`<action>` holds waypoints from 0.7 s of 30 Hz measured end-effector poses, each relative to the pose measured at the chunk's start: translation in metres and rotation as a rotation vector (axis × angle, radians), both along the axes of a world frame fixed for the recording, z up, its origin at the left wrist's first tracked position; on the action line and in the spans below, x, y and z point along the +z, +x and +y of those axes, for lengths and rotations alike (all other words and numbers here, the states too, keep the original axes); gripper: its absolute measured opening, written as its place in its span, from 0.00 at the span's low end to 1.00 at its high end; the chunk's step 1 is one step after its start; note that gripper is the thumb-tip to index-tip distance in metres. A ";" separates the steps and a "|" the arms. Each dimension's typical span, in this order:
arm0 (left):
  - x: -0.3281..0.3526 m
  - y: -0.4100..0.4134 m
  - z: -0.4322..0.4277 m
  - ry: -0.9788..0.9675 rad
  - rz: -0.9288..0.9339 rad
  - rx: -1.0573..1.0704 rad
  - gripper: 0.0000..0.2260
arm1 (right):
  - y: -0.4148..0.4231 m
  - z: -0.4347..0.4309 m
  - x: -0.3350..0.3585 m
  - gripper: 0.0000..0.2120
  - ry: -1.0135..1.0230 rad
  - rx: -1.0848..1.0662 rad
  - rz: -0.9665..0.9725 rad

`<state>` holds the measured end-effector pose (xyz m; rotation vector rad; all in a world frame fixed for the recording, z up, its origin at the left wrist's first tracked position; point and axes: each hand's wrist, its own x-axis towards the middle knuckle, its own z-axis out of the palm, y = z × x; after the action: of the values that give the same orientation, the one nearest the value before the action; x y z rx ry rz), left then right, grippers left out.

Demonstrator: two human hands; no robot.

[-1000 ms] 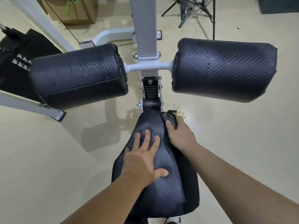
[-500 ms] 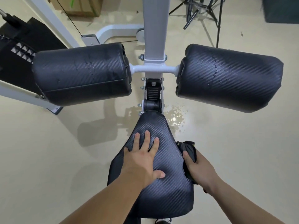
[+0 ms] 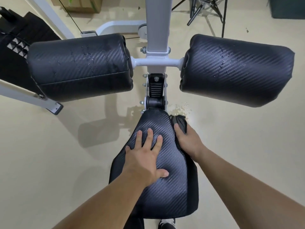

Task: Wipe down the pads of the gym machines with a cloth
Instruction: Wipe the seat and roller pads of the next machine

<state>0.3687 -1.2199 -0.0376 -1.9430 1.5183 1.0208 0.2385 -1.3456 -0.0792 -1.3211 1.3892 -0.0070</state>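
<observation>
Head cam, wide-angle, facing fwd/down, close above seat pad (image 3: 165, 195)

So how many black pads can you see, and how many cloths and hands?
Roller pads: 2 (left roller pad, right roller pad)
Seat pad: 1
Cloth: 1
Hands: 2 (left hand, right hand)
Total: 6

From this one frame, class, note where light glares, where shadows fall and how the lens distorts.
Head view: sheen streaks the seat pad and right roller; the puddle beside the cloth glints; the left roller casts a soft shadow on the floor; wide-angle lens stretches the frame's edges; little blur.
</observation>
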 end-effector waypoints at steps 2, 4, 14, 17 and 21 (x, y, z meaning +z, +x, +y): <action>0.001 0.001 0.000 -0.008 -0.012 -0.005 0.51 | -0.033 0.023 0.004 0.20 0.013 0.009 0.036; 0.002 0.001 0.000 -0.021 -0.011 0.003 0.51 | -0.063 0.047 0.005 0.18 0.009 -0.042 0.083; 0.019 -0.067 0.045 -0.147 -0.099 0.186 0.37 | -0.102 0.186 0.053 0.19 0.239 -0.635 0.137; 0.043 -0.091 0.092 -0.125 0.066 0.306 0.33 | -0.096 0.192 0.083 0.22 0.417 -0.761 0.000; 0.095 -0.099 0.123 -0.180 0.491 0.633 0.28 | -0.088 0.170 0.152 0.20 0.618 -0.623 -0.237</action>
<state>0.2695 -1.0972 0.0572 -2.5113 1.2634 1.7845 0.1504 -1.1756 0.0727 -0.3415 1.3928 -0.1382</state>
